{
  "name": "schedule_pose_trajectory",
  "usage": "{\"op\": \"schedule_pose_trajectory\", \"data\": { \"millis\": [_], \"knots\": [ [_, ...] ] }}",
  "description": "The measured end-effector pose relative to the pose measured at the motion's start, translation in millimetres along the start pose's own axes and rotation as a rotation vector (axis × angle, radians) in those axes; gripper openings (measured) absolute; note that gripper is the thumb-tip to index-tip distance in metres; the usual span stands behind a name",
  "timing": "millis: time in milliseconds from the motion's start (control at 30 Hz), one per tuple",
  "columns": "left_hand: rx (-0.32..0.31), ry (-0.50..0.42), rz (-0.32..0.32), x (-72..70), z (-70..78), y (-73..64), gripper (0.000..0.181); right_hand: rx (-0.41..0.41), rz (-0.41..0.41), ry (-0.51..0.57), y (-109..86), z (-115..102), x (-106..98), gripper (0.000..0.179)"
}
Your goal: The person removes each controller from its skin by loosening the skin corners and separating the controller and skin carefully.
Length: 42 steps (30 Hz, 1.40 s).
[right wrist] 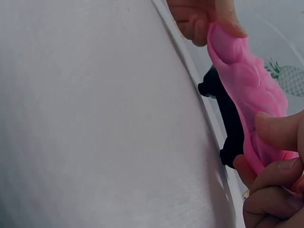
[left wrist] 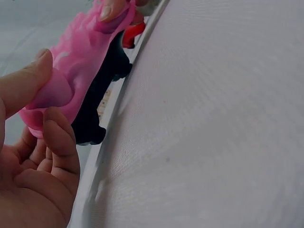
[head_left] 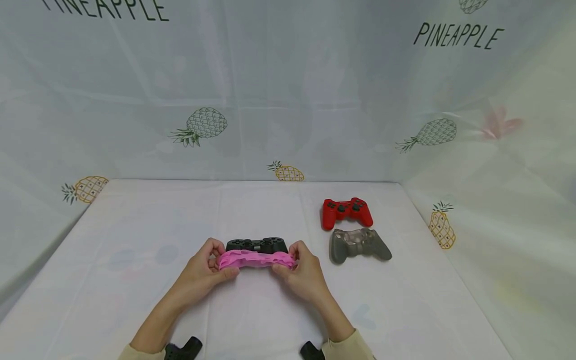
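A pink, wrinkled, soft controller cover [head_left: 254, 258] stretches between the two hands over the white-clothed table. A black game controller [head_left: 256, 245] shows along its far side, its shoulder end sticking out; how much of it sits inside the cover is hidden. The left hand [head_left: 198, 275] pinches the cover's left end, thumb on the near face and fingers curled behind. At the other end the right hand [head_left: 306, 275] pinches it likewise. In the left wrist view the cover [left wrist: 80, 61] bulges over a grip beneath the thumb. The right wrist view shows the cover [right wrist: 251, 90] with loose folds.
To the right lie a red game controller [head_left: 330, 215] and, just in front of it, a grey one [head_left: 355, 243] with a dull, smooth surface. A hanging sheet [head_left: 288, 90] printed with pineapples stands behind the table and along its sides.
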<state>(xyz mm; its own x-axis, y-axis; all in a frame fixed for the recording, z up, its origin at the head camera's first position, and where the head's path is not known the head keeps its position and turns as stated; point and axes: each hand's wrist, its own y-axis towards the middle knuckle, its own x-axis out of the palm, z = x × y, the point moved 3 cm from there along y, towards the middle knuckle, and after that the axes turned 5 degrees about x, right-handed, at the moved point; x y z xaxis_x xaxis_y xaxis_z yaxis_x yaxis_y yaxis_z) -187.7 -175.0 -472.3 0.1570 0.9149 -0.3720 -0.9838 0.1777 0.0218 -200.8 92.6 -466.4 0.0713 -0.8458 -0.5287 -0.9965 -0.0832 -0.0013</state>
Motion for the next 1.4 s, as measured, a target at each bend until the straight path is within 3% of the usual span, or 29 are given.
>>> {"op": "schedule_pose_trajectory", "data": {
  "millis": [100,267,367,633,1000,1200,1400],
  "knots": [
    [0.004,0.019,0.003,0.0,-0.3,-0.3,0.051,0.001,0.006,-0.010,-0.1,1.6,1.0,0.045],
    [0.102,0.112,0.041,-0.6,0.2,-0.2,0.051,-0.008,0.017,-0.031,0.0,3.4,4.4,0.045],
    [0.131,0.144,0.042,-0.9,0.1,-0.2,0.052,-0.006,0.018,-0.054,-0.3,3.4,5.2,0.046],
    [0.146,0.095,0.025,-0.9,0.1,0.8,0.049,-0.017,0.024,-0.050,-1.9,0.6,2.3,0.045],
    [0.130,0.106,-0.010,-0.6,1.7,0.4,0.050,-0.004,0.023,-0.033,-1.7,-0.4,-1.3,0.041],
    [0.141,0.080,-0.008,1.7,4.1,0.0,0.053,0.010,0.028,-0.042,-0.8,0.8,-1.2,0.041],
    [0.116,0.114,0.007,2.1,5.0,0.3,0.049,0.007,0.024,-0.046,0.1,2.4,0.8,0.041]
  ]
}}
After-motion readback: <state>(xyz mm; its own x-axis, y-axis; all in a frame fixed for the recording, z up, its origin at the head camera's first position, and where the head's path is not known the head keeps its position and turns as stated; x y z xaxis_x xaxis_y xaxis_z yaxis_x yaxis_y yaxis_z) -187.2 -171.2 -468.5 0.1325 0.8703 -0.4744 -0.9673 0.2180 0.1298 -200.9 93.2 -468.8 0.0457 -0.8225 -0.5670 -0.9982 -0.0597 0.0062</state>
